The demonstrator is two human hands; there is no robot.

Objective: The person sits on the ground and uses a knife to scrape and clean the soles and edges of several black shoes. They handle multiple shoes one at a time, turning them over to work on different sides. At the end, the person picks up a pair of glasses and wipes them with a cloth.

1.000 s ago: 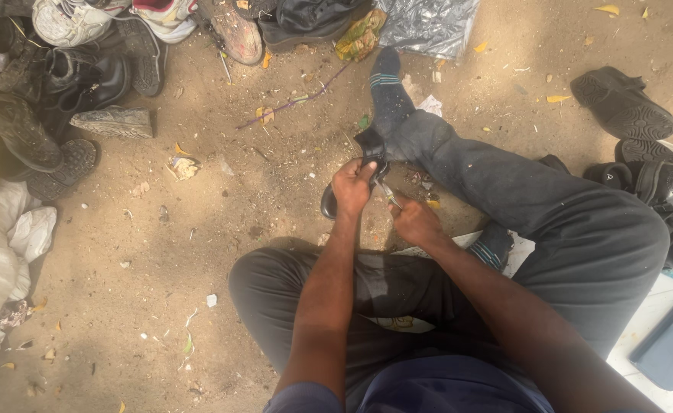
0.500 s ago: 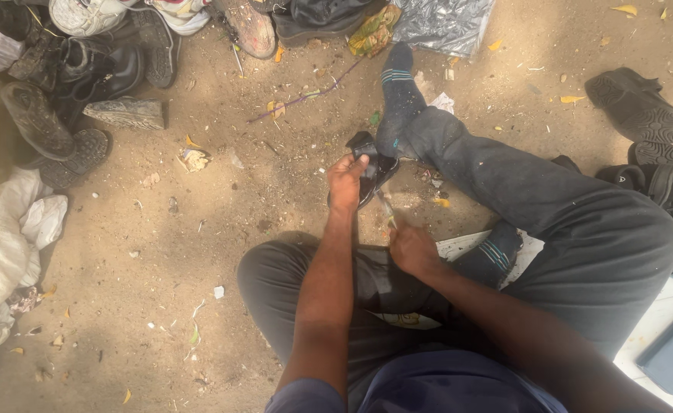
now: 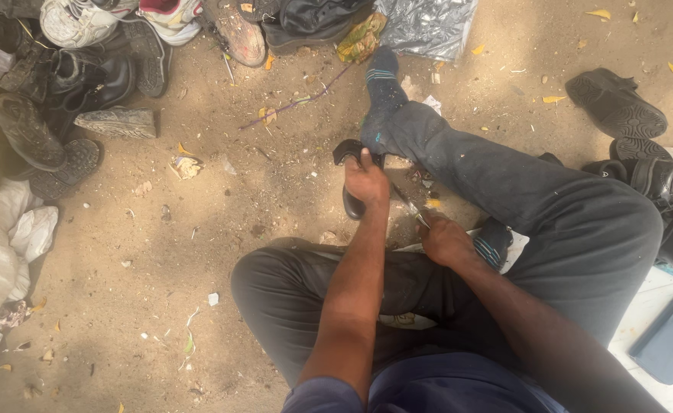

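The left hand (image 3: 367, 182) is clenched over a small black shoe (image 3: 349, 177), pressing it against the sandy ground (image 3: 222, 229) just beside the outstretched right leg (image 3: 504, 183); the shoe shows as a dark curve above the knuckles and a dark end below them, the rest hidden under the hand; the right hand (image 3: 443, 239) is closed around a thin metal tool (image 3: 411, 206) whose tip slants up toward the shoe, though whether the tip touches it cannot be told; this hand rests near the folded left leg (image 3: 306, 291) and a striped sock (image 3: 495, 243); the right foot, in a dark sock with pale stripes (image 3: 384, 76), points toward a crumpled grey plastic sheet (image 3: 428, 27) at the top; a heap of worn shoes and boots (image 3: 69, 69) crowds the upper left corner, well apart from the hands; a white sack (image 3: 0, 260) lies along the left edge; a single black shoe (image 3: 615, 103) lies at the upper right, with more black shoes (image 3: 669, 191) beside the right thigh; a flat blue-grey case (image 3: 669, 336) lies on a pale surface at the lower right; yellow leaves and scraps are scattered over the dirt; the forearms cross the view over the lap and hide part of the folded leg.
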